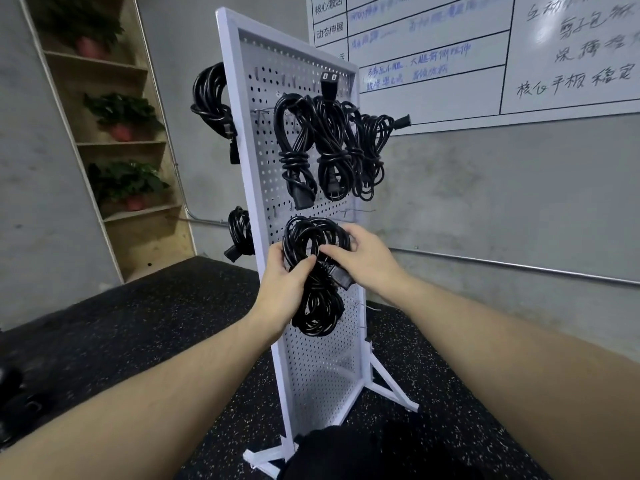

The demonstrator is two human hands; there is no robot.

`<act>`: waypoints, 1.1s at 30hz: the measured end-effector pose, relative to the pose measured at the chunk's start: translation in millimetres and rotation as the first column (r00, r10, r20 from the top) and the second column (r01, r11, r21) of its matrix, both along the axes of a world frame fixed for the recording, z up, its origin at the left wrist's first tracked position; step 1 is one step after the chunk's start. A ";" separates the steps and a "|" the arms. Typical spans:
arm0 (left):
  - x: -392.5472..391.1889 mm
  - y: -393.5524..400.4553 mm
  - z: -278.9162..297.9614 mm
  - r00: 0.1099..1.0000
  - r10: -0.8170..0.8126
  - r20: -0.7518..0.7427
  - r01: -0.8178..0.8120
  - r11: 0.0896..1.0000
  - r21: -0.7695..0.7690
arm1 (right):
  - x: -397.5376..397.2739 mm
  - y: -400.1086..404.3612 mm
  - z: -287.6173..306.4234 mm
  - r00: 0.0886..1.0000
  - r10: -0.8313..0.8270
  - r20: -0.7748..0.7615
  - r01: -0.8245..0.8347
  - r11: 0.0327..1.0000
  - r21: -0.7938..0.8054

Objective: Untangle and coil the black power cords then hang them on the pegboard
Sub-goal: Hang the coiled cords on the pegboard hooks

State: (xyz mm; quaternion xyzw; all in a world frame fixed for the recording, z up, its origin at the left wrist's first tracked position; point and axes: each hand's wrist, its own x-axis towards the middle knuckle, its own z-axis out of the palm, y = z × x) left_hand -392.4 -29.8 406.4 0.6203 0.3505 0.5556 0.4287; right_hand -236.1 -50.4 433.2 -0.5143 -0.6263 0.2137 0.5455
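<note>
Left hand point(282, 284) grips the coiled black power cord point(317, 271) at frame centre; right hand point(363, 259) pinches its upper loops against the white perforated metal pegboard point(311, 375).

Pegboard point(304, 358): white painted metal, perforated, matt; frame and feet the same smooth white finish. Power cords point(313, 271): black plastic or rubber sheath, smooth, slight gloss along the loops. Floor point(156, 323): black rubbery matting, rough, speckled pale. Wall point(485, 188): bare grey concrete, mottled, matt. Shelf unit point(145, 174): raw plywood, unvarnished. Whiteboard point(519, 46): glossy, reflecting glare. Wall rail point(519, 266): bright metal.
</note>
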 end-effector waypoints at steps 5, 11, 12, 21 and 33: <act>6.3 9.5 -1.5 1.000 0.010 0.005 -0.010 1.000 -0.005 | 2.5 15.2 -5.6 0.999 -0.039 0.023 0.039 0.999 -0.011; 12.6 14.7 -3.1 0.998 0.055 -0.008 -0.054 0.998 0.014 | 7.7 26.9 -7.3 0.999 -0.027 0.026 0.028 0.998 -0.059; 14.0 14.8 -3.1 0.997 0.070 -0.011 -0.070 0.997 0.026 | 8.6 28.1 -7.7 0.999 -0.021 0.025 0.023 0.998 -0.065; 16.1 17.8 2.5 0.997 0.044 -0.065 -0.043 0.999 0.028 | 14.7 33.7 -11.8 0.999 -0.041 -0.031 0.039 0.996 -0.075; 11.2 27.7 -13.1 0.956 0.255 -0.147 -0.229 0.958 0.172 | -6.6 46.9 -19.8 0.997 0.034 -0.071 -0.053 0.956 -0.287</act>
